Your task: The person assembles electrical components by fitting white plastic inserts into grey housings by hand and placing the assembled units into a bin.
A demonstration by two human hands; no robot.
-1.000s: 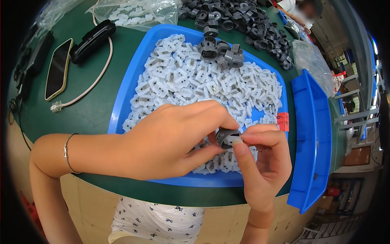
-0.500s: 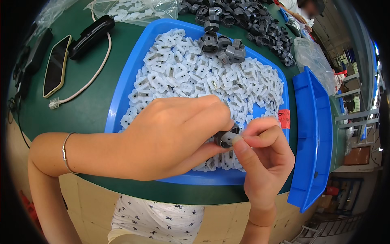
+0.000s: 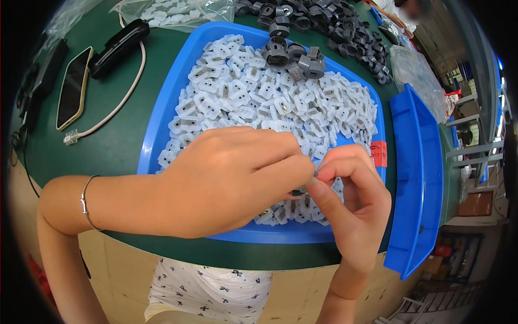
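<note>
My left hand [image 3: 237,178] reaches across the tray with its fingers closed on a dark grey plastic ring-shaped part [image 3: 296,193], which the fingers almost wholly cover. Against its fingertips, my right hand [image 3: 356,205] pinches thumb and forefinger together; what lies between them is too small and hidden to make out. Both hands are over a blue tray [image 3: 270,236] filled with small whitish translucent plastic pieces [image 3: 259,92], each with little holes. Several dark grey ring-shaped parts [image 3: 278,52] rest on top of these pieces at the tray's far side.
Beyond the tray spreads a heap of dark grey parts [image 3: 345,35], beside a clear bag of white pieces [image 3: 172,13]. A phone [image 3: 74,89], a black handset-like device [image 3: 118,48] and a cable [image 3: 127,100] lie left. A blue divided bin [image 3: 415,183] stands right. Another person is far right.
The grey part has turned out of sight between my left fingers. My right fingertips have shifted slightly up, closer to the left ones, with the fingers more curled.
</note>
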